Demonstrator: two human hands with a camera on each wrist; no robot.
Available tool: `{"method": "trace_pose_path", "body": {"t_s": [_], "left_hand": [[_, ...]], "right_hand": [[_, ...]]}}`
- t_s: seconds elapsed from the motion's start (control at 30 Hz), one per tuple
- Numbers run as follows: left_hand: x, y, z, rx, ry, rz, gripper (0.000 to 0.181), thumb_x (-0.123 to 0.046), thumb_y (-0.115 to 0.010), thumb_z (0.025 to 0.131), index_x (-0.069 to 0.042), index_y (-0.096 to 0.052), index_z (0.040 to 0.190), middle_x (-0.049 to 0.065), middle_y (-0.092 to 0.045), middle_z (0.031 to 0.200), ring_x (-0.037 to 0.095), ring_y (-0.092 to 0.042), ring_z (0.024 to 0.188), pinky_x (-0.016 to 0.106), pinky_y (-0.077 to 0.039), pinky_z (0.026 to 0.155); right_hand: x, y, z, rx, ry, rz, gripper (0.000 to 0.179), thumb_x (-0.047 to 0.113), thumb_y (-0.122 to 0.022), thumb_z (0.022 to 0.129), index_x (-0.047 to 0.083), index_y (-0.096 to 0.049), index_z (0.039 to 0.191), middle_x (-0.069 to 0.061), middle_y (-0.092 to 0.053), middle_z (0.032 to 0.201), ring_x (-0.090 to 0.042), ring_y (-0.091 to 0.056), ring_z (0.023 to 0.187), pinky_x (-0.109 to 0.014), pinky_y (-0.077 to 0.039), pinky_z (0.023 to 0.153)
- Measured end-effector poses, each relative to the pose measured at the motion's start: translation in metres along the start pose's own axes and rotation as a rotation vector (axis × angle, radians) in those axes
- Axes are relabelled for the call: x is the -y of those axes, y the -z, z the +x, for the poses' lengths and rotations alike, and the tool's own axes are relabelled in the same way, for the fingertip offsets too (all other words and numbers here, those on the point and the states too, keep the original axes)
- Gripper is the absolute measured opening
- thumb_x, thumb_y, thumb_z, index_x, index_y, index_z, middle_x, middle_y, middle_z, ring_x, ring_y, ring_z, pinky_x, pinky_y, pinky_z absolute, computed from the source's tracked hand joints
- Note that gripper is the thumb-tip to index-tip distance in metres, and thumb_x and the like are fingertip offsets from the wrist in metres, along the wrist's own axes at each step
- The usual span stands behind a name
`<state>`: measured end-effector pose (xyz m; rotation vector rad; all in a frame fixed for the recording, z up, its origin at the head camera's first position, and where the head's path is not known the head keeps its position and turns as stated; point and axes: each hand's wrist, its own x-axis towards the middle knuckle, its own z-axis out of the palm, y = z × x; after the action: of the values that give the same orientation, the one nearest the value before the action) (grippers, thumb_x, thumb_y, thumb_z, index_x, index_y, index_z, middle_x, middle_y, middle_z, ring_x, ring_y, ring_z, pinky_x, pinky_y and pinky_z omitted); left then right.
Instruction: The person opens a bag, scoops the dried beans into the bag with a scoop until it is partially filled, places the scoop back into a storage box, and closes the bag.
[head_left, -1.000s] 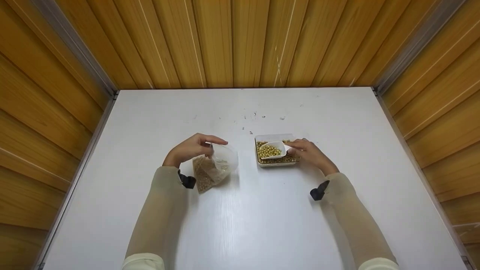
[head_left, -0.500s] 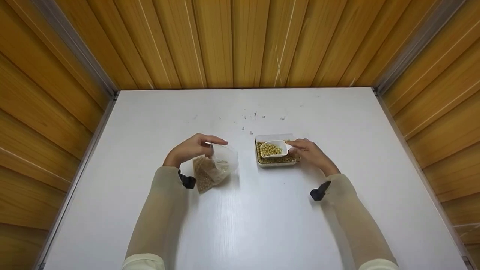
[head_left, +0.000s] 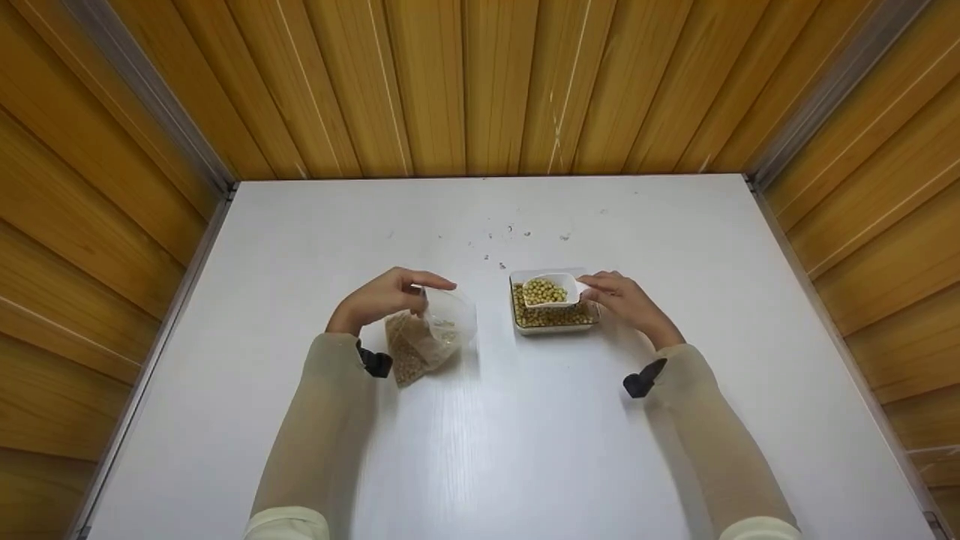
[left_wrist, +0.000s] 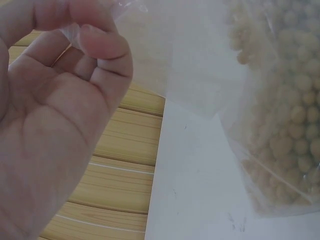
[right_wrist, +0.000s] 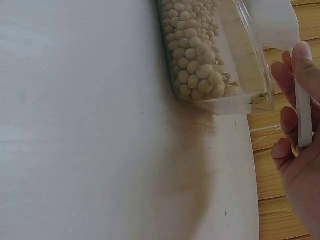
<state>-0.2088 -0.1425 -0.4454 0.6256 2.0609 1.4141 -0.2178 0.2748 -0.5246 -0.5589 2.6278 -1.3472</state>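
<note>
My left hand (head_left: 384,298) pinches the rim of a clear plastic bag (head_left: 456,315), holding its mouth open; soybeans fill its lower part, seen closely as beans (left_wrist: 295,130) in the left wrist view. My right hand (head_left: 626,301) grips the handle (right_wrist: 304,112) of a white scoop (head_left: 571,294) heaped with soybeans (head_left: 544,291). The scoop is above a clear rectangular container (head_left: 555,330) that also holds soybeans (right_wrist: 192,60). In the right wrist view only the scoop's underside and handle show.
Bag and container stand a short way apart on a white table (head_left: 480,450). Small dark marks (head_left: 510,229) dot the table beyond them. Wood-look panels (head_left: 491,90) enclose the back and both sides.
The right hand has raised the loaded scoop from among the beans and shifted it slightly away from the person. The left hand and the bag have stayed in place.
</note>
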Motion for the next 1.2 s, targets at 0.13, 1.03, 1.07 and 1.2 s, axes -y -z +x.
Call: {"method": "trace_pose_path", "body": {"t_s": [0.13, 1.03, 1.07, 1.2], "left_hand": [[0.0, 0.0, 0.0, -0.003, 0.004, -0.001, 0.046, 0.007, -0.049, 0.086, -0.003, -0.061, 0.129, 0.01, -0.052, 0.142, 0.014, -0.056, 0.069, 0.04, -0.052, 0.082], [-0.002, -0.001, 0.002, 0.007, 0.012, -0.002, 0.044, 0.005, -0.05, 0.088, -0.003, -0.06, 0.13, 0.01, -0.051, 0.143, 0.01, -0.056, 0.067, 0.039, -0.051, 0.081], [-0.002, -0.001, 0.002, 0.008, 0.013, -0.002, 0.044, 0.005, -0.05, 0.088, -0.003, -0.06, 0.13, 0.01, -0.051, 0.143, 0.01, -0.056, 0.067, 0.043, -0.051, 0.083], [-0.002, -0.001, 0.002, 0.007, 0.017, 0.003, 0.045, 0.005, -0.049, 0.087, -0.002, -0.059, 0.13, 0.01, -0.051, 0.143, 0.009, -0.053, 0.066, 0.053, -0.048, 0.086]], "right_hand": [[-0.004, 0.003, 0.004, 0.011, -0.002, 0.019, 0.038, 0.019, -0.056, 0.097, 0.004, -0.058, 0.132, -0.017, -0.063, 0.123, -0.026, -0.047, 0.118, -0.051, -0.034, 0.105], [0.064, 0.008, 0.002, 0.043, 0.031, 0.06, 0.036, 0.011, -0.053, 0.097, -0.003, -0.057, 0.13, -0.022, -0.06, 0.123, -0.025, -0.048, 0.116, -0.047, -0.038, 0.101], [0.065, 0.008, 0.003, 0.046, 0.033, 0.057, 0.035, 0.011, -0.053, 0.097, -0.003, -0.058, 0.129, -0.022, -0.06, 0.123, -0.023, -0.048, 0.114, -0.046, -0.038, 0.101], [0.068, 0.006, 0.005, 0.05, 0.031, 0.046, 0.035, 0.011, -0.054, 0.097, -0.002, -0.059, 0.129, -0.021, -0.061, 0.122, -0.015, -0.048, 0.112, -0.043, -0.039, 0.1]]}}
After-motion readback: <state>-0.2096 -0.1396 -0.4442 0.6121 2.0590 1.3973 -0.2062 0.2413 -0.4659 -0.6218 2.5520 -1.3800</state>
